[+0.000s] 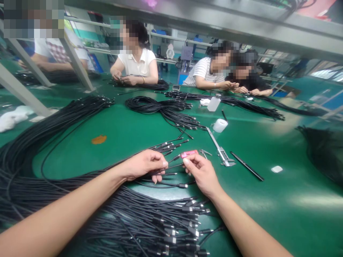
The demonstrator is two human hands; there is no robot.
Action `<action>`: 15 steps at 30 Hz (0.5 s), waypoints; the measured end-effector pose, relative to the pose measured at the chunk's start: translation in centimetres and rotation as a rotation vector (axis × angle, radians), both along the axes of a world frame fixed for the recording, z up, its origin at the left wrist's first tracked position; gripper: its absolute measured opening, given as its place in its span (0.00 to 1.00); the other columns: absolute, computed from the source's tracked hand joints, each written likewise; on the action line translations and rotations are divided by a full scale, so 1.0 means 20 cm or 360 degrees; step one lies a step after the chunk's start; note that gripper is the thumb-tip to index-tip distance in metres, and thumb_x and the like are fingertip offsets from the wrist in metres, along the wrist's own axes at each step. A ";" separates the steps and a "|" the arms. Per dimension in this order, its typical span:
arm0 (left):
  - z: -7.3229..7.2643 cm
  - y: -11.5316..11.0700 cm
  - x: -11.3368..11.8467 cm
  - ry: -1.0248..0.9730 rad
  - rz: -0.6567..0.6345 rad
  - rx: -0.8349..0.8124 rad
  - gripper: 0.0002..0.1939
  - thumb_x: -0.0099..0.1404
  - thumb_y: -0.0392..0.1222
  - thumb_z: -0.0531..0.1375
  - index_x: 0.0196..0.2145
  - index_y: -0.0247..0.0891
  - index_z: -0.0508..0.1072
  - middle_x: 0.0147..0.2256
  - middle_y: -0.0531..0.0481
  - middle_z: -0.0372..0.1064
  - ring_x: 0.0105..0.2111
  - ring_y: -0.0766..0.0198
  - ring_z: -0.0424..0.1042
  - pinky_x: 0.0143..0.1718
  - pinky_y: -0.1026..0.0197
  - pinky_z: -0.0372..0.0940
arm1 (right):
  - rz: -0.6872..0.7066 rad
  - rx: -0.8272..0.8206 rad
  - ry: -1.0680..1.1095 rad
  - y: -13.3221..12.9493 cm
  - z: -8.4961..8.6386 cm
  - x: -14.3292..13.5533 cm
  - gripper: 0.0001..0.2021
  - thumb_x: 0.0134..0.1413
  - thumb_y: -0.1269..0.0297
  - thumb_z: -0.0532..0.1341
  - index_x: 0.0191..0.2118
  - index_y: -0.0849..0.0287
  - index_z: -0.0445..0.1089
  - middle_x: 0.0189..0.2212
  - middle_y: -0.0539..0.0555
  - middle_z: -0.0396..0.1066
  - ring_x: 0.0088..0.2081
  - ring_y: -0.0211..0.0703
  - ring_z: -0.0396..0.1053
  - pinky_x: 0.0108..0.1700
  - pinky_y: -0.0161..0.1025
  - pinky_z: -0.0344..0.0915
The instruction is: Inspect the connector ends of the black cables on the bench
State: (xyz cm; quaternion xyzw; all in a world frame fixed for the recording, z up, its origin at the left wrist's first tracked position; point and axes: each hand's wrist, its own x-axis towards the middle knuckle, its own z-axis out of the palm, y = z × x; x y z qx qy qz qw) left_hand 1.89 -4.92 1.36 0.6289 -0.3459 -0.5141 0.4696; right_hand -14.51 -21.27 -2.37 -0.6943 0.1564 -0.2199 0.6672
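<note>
My left hand (148,165) is closed around a thin black cable (171,167), with thumb and fingers pinched together. The cable runs on to my right hand (199,171), whose thumb and fingers pinch its end; the tip is hidden in them. A large bundle of black cables (128,200) with metal-tipped plugs lies beneath and in front of both hands. More plug ends (168,146) fan out just beyond my left hand. Right behind my right hand's fingers lies a pink-red item (189,154), its kind unclear, beside small metal pieces (205,152).
A caliper (221,150), a black pen (246,166) and a white piece (277,169) lie to the right. Further back are a white roll (220,125), a clear bottle (214,103) and coiled cables (144,105). Several co-workers sit across the green table (268,207). Metal posts (76,64) stand left.
</note>
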 end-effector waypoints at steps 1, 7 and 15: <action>0.00 0.00 -0.01 -0.0033 0.0003 0.0002 0.17 0.63 0.52 0.64 0.31 0.32 0.72 0.26 0.50 0.73 0.23 0.66 0.74 0.24 0.66 0.70 | 0.0003 -0.0005 0.0003 0.00 0.00 0.00 0.14 0.55 0.52 0.65 0.32 0.58 0.71 0.24 0.49 0.68 0.25 0.37 0.63 0.30 0.36 0.61; 0.03 0.00 -0.05 -0.0171 0.0019 -0.0003 0.18 0.59 0.52 0.66 0.29 0.34 0.70 0.23 0.54 0.69 0.22 0.66 0.73 0.22 0.67 0.67 | 0.0028 -0.0010 -0.0067 0.01 0.00 0.00 0.12 0.55 0.53 0.66 0.36 0.57 0.71 0.28 0.50 0.68 0.30 0.40 0.66 0.33 0.37 0.65; 0.03 0.00 -0.08 -0.0321 -0.0056 0.0028 0.17 0.58 0.53 0.66 0.28 0.35 0.69 0.21 0.55 0.67 0.21 0.66 0.71 0.20 0.67 0.65 | 0.0142 -0.0095 -0.0003 0.02 0.00 0.00 0.13 0.53 0.55 0.66 0.41 0.56 0.76 0.36 0.53 0.75 0.37 0.44 0.71 0.42 0.41 0.68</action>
